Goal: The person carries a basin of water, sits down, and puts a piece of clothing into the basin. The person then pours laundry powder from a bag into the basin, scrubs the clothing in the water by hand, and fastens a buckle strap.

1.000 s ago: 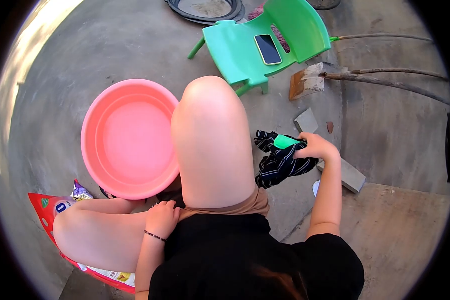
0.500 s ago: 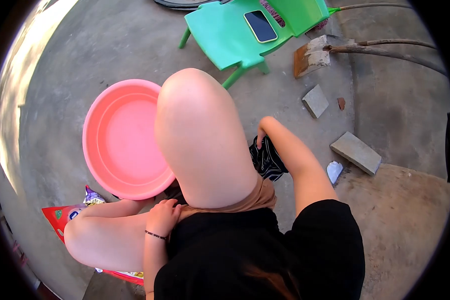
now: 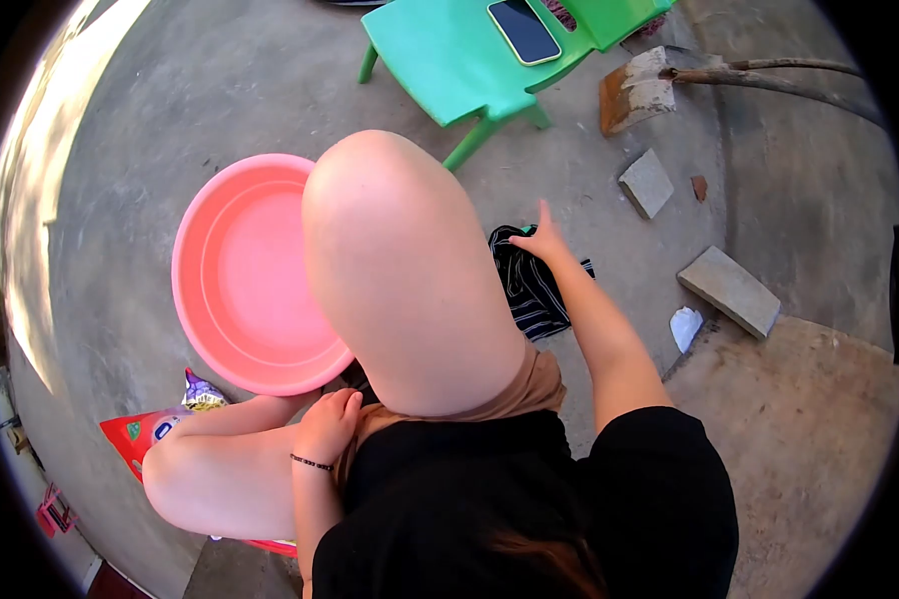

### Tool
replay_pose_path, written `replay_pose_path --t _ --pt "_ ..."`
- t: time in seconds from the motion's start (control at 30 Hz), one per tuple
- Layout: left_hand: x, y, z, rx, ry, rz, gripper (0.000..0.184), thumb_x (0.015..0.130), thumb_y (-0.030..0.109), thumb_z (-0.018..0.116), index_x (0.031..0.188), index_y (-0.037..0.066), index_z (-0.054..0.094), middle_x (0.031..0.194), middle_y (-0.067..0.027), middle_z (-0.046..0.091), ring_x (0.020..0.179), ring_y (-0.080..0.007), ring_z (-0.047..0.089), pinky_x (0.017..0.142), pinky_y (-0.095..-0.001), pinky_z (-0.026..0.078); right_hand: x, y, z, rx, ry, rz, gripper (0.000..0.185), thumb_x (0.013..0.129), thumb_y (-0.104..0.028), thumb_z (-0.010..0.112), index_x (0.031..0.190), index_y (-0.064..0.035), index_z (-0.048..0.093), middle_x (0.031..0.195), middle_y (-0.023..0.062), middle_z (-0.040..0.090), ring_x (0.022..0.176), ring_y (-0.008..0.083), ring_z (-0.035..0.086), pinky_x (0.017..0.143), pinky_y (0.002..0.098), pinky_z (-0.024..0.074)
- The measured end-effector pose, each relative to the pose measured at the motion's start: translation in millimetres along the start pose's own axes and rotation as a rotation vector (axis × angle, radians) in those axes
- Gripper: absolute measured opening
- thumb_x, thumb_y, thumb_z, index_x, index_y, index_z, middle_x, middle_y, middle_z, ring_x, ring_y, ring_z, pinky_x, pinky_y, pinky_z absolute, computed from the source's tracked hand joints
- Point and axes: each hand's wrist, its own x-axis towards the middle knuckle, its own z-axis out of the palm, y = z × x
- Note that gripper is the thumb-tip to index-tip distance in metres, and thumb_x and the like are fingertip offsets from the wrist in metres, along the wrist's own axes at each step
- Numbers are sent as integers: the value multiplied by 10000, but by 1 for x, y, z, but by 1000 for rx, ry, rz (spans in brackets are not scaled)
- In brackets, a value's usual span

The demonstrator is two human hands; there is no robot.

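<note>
Beside my right knee, my right hand (image 3: 541, 238) is held over a dark cloth with thin white stripes (image 3: 531, 299), its thumb and finger spread apart and nothing gripped. Whether the hand touches the cloth cannot be made out. A bit of green shows at the cloth's upper edge. My left hand (image 3: 330, 424), with a beaded bracelet (image 3: 312, 462) on the wrist, lies flat at the top of my left thigh, fingers resting on my lap. A round pink basin (image 3: 255, 285) sits on the ground between my legs, partly hidden by my right leg.
A green plastic chair (image 3: 440, 60) with a phone (image 3: 524, 32) on it stands ahead. To the right lie a shovel (image 3: 637, 95), a grey block (image 3: 729, 290), a smaller block (image 3: 646, 184) and a white scrap (image 3: 685, 327). Colourful packaging (image 3: 135, 439) lies by my left knee.
My right hand has let go of the striped cloth and lifted forward, fingers now spread. The cloth lies more spread out. My left hand stays on my lap; the view has shifted slightly.
</note>
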Motion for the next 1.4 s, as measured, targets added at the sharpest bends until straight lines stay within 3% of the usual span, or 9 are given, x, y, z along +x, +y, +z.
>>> replay_pose_path --t 0.13,0.27,0.37,0.47,0.63,0.87,1.03,1.17,1.4 --pt "-2 -3 3 3 -7 51 325 905 276 447 975 6 613 934 -202 628 930 -349 574 807 -418 446 -54 -17 -23 35 189 -105 978 574 -221 794 1356 -49 234 1114 273 499 1088 425 470 937 408 413" --pt "-3 -3 6 29 22 65 324 900 278 456 975 5 613 928 -209 627 927 -352 575 805 -418 448 -48 4 1 137 333 -108 390 623 -142 717 894 -40 455 963 162 484 877 349 498 790 407 446" --pt "-5 0 5 30 44 66 325 897 280 462 977 3 612 930 -214 626 930 -352 575 805 -418 448 -49 3 2 188 386 -207 270 668 -125 692 847 -58 502 1003 143 488 902 324 517 792 393 449" --pt "-8 2 3 31 60 56 328 895 282 465 978 1 613 935 -214 626 936 -349 576 810 -415 447 -52 -7 -3 94 481 -185 217 701 -170 682 866 -104 559 1048 138 500 927 321 542 785 402 459" --pt "-11 2 3 38 62 53 338 896 283 463 988 -5 614 950 -210 626 951 -340 576 823 -406 445 -53 -23 -2 -201 56 283 467 759 -272 650 1181 -246 452 1195 133 463 1059 345 535 842 468 450" --pt "-13 0 5 23 87 71 344 893 284 466 988 -11 615 953 -208 628 950 -338 578 828 -401 445 -50 -10 15 -115 136 -44 215 751 -160 570 963 -185 598 1018 143 567 968 329 577 780 436 486" --pt "-15 1 4 36 101 65 338 890 283 473 987 -7 617 946 -205 630 938 -339 583 826 -399 449 -48 5 -32 44 239 113 234 742 -232 499 854 -110 664 880 186 641 811 374 606 733 442 484" --pt "-14 -1 5 38 104 80 332 885 287 481 990 5 621 955 -200 630 948 -328 582 828 -399 451 -87 -2 -134 531 -226 -28 116 649 -58 453 647 -68 569 570 -61 432 545 71 361 494 232 269" --pt "-16 6 5 24 55 113 332 878 297 486 1004 21 621 972 -185 628 952 -324 579 833 -399 453 -175 -73 -289 725 -131 -431 134 641 -14 395 664 -35 525 623 -49 467 592 42 400 541 186 303"
